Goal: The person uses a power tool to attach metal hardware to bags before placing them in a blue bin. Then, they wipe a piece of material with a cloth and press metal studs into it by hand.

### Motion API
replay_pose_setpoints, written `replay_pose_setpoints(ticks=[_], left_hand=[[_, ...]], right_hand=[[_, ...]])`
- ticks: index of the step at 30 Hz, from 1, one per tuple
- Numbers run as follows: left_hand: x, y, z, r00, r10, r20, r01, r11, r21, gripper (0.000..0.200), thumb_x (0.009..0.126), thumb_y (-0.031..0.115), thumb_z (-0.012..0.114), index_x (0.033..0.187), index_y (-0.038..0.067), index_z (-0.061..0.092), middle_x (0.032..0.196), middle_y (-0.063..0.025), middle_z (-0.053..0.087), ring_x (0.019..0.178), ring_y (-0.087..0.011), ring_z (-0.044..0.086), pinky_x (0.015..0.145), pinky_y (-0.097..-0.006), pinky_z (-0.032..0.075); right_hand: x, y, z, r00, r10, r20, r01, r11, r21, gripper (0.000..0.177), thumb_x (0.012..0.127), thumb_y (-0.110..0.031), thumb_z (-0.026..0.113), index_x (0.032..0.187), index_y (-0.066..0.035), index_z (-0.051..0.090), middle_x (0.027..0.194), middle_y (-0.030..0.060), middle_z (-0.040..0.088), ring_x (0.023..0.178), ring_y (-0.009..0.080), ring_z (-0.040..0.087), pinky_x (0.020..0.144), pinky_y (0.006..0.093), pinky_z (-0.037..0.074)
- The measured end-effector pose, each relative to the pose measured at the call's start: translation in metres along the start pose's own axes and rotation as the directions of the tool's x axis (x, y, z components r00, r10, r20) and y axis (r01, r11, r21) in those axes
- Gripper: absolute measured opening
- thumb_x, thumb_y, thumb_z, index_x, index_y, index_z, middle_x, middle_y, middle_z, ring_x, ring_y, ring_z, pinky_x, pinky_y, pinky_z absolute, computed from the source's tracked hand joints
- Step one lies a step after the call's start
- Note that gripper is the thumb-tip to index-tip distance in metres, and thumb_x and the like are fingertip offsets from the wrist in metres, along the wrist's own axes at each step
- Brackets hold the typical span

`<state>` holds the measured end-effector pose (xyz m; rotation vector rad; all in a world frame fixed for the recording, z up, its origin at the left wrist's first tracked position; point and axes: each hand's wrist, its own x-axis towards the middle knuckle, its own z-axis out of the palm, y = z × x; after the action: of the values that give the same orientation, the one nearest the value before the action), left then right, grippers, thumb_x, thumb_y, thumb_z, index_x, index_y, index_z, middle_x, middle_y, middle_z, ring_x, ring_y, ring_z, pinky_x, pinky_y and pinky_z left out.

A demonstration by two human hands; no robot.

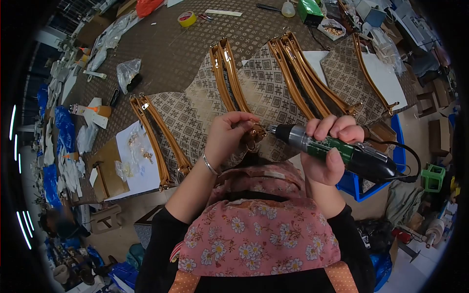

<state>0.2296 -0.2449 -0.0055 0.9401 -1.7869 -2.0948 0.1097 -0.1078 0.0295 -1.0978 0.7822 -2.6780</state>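
Note:
In the middle, my left hand (229, 136) pinches the near end of a tan leather strap (229, 73), where metal hardware shows. My right hand (327, 146) is wrapped round a green and black electric screwdriver (337, 150), whose tip points left and meets or nearly meets the strap end. Contact there is too small to tell. More tan straps (298, 78) lie to the right, and another pair (161, 132) lies to the left. Patterned fabric (181, 115) is under the straps.
A hammer (101, 180) lies at the left edge. Yellow tape (186, 19) and a green box (309, 11) are at the back. A tray of small metal parts (332, 30) stands back right. A blue crate (359, 188) is below the right edge; the tool's cord (415, 154) loops right.

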Motion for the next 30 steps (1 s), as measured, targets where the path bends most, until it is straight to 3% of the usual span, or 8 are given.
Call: replay_pose_setpoints(ticks=[10,19,22,24,25,27,28,30], left_hand=[[0.000,-0.001,0.004,0.999,-0.037,-0.009,0.036,0.996,-0.088,0.016,0.083,-0.002,0.050,0.091,0.002,0.064,0.077,-0.0005,0.061,0.068,-0.0053,0.056,0.061,-0.0192,0.048],[0.001,0.001,0.002,1.000,-0.027,0.013,0.027,0.999,-0.041,0.014,0.083,-0.001,0.051,0.092,0.000,0.062,0.078,-0.0013,0.062,0.066,-0.0060,0.057,0.061,-0.0192,0.048],[0.001,0.003,0.004,0.999,0.038,0.005,-0.038,0.998,-0.042,0.013,0.082,0.001,0.054,0.093,-0.002,0.061,0.076,-0.0013,0.062,0.063,-0.0076,0.058,0.059,-0.0197,0.047],[-0.004,0.007,-0.001,0.992,0.109,0.063,-0.116,0.986,0.124,0.019,0.081,0.005,0.057,0.098,-0.003,0.058,0.083,-0.0052,0.061,0.067,-0.0096,0.059,0.059,-0.0216,0.048],[-0.008,0.007,-0.001,0.994,0.113,0.002,-0.113,0.985,0.132,0.019,0.081,0.005,0.057,0.098,-0.003,0.058,0.083,-0.0052,0.061,0.067,-0.0096,0.059,0.059,-0.0216,0.048],[-0.025,0.006,-0.001,0.945,0.324,-0.031,-0.321,0.943,0.084,0.026,0.081,0.001,0.052,0.108,0.001,0.054,0.101,-0.0067,0.057,0.085,-0.0102,0.057,0.064,-0.0221,0.048],[-0.041,0.013,-0.010,0.942,0.327,-0.074,-0.320,0.943,0.095,0.026,0.081,0.001,0.052,0.108,0.001,0.054,0.101,-0.0067,0.057,0.085,-0.0102,0.057,0.064,-0.0221,0.048],[-0.080,0.038,-0.025,0.701,0.712,-0.032,-0.636,0.645,0.423,0.035,0.075,0.001,0.061,0.109,0.002,0.054,0.099,-0.0110,0.056,0.075,-0.0153,0.060,0.059,-0.0230,0.048]], right_hand=[[0.000,0.004,-0.005,1.000,-0.016,-0.014,0.016,0.999,0.051,0.033,0.073,-0.012,0.061,0.096,-0.007,0.039,0.091,0.0074,0.036,0.075,0.0185,0.049,0.065,0.0371,0.044],[0.005,-0.002,-0.007,0.994,0.021,0.104,-0.029,0.996,0.079,0.034,0.071,-0.013,0.064,0.095,-0.007,0.041,0.088,0.0060,0.038,0.073,0.0182,0.049,0.065,0.0363,0.043],[0.016,-0.011,-0.004,0.980,0.127,0.151,-0.144,0.984,0.102,0.032,0.066,-0.017,0.065,0.088,-0.010,0.043,0.081,0.0021,0.037,0.068,0.0135,0.043,0.064,0.0276,0.035],[0.025,-0.017,-0.021,0.950,0.196,0.244,-0.261,0.926,0.273,0.036,0.064,-0.013,0.070,0.091,-0.010,0.047,0.078,0.0014,0.038,0.070,0.0142,0.047,0.065,0.0306,0.040],[0.029,-0.022,-0.022,0.941,0.220,0.258,-0.295,0.906,0.305,0.034,0.063,-0.012,0.070,0.088,-0.011,0.047,0.078,0.0003,0.039,0.069,0.0122,0.047,0.063,0.0283,0.040],[0.034,-0.033,-0.025,0.927,0.252,0.279,-0.342,0.871,0.352,0.033,0.061,-0.009,0.071,0.084,-0.013,0.047,0.077,-0.0016,0.039,0.066,0.0088,0.047,0.060,0.0239,0.039],[0.035,-0.037,-0.025,0.925,0.260,0.278,-0.352,0.862,0.365,0.033,0.061,-0.008,0.072,0.081,-0.013,0.047,0.076,-0.0024,0.039,0.065,0.0074,0.047,0.058,0.0217,0.039],[0.034,-0.042,-0.021,0.921,0.283,0.268,-0.369,0.853,0.368,0.033,0.060,-0.007,0.072,0.079,-0.014,0.046,0.076,-0.0029,0.040,0.062,0.0064,0.047,0.057,0.0202,0.041]])
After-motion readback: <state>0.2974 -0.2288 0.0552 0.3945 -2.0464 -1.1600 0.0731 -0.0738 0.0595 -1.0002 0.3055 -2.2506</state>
